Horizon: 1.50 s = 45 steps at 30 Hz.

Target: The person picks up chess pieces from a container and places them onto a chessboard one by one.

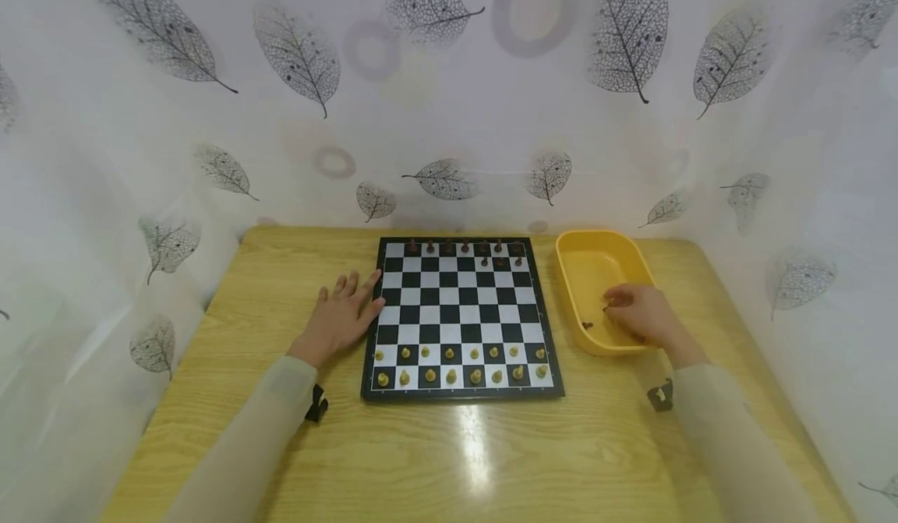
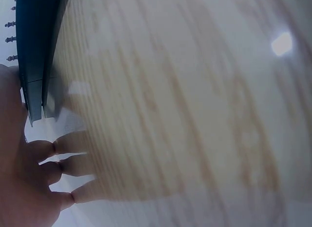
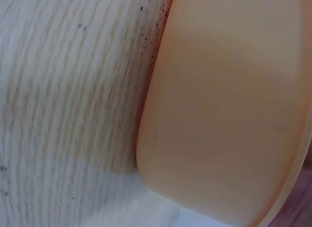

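Observation:
A black-and-white chessboard [image 1: 459, 314] lies on the table. Two rows of gold chess pieces [image 1: 450, 353] stand along its near side, and dark brown chess pieces [image 1: 465, 246] stand at its far side. My left hand [image 1: 339, 318] rests spread beside the board, thumb and forefinger at its left edge; the left wrist view shows the fingers [image 2: 41, 151] low against the tabletop. Inside a yellow basin [image 1: 570, 305], my right hand [image 1: 644, 315] has curled fingers and pinches a small dark chess piece [image 1: 606, 309], mostly hidden. Another dark piece [image 1: 587, 325] lies in the basin.
The wooden table [image 1: 393, 461] runs under everything, with its far edge against a leaf-printed curtain [image 1: 449, 102]. In the right wrist view the basin's outer wall [image 3: 219, 114] fills much of the picture and hides most of the right hand.

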Each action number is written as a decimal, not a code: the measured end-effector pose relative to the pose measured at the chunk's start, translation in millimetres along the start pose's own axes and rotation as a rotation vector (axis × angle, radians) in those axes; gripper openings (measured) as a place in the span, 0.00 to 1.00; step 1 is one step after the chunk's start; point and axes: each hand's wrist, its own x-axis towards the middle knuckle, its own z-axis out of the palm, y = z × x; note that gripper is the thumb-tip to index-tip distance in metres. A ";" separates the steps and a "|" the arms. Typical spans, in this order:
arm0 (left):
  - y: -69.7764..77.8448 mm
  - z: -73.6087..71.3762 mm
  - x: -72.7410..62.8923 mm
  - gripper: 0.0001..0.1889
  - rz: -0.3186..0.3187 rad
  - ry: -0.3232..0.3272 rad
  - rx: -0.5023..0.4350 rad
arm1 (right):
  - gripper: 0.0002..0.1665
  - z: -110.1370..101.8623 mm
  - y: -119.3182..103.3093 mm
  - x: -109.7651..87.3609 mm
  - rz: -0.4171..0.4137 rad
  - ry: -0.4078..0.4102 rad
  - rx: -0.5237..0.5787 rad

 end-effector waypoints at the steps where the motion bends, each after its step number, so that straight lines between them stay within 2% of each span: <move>1: 0.1 -0.5 0.1 0.37 0.000 -0.002 -0.001 | 0.20 0.5 0.6 0.6 0.001 -0.001 -0.003; 13: 0.6 -1.2 0.8 0.37 0.000 -0.007 0.011 | 0.18 4.4 -1.9 4.8 -0.001 -0.023 -0.039; 19: -0.1 -0.4 0.7 0.37 0.000 -0.005 0.010 | 0.15 6.6 -3.1 6.1 0.004 0.012 -0.056; 33: -0.9 0.0 1.4 0.37 0.004 -0.007 0.009 | 0.17 6.5 -8.3 8.4 0.036 0.144 -0.005; 41: -1.5 0.8 2.7 0.37 0.002 -0.011 -0.013 | 0.16 -1.2 -37.8 8.9 -0.045 0.265 0.005; 45: -2.1 1.5 2.3 0.38 0.005 -0.015 -0.008 | 0.17 -4.3 -59.0 11.1 -0.044 0.263 0.030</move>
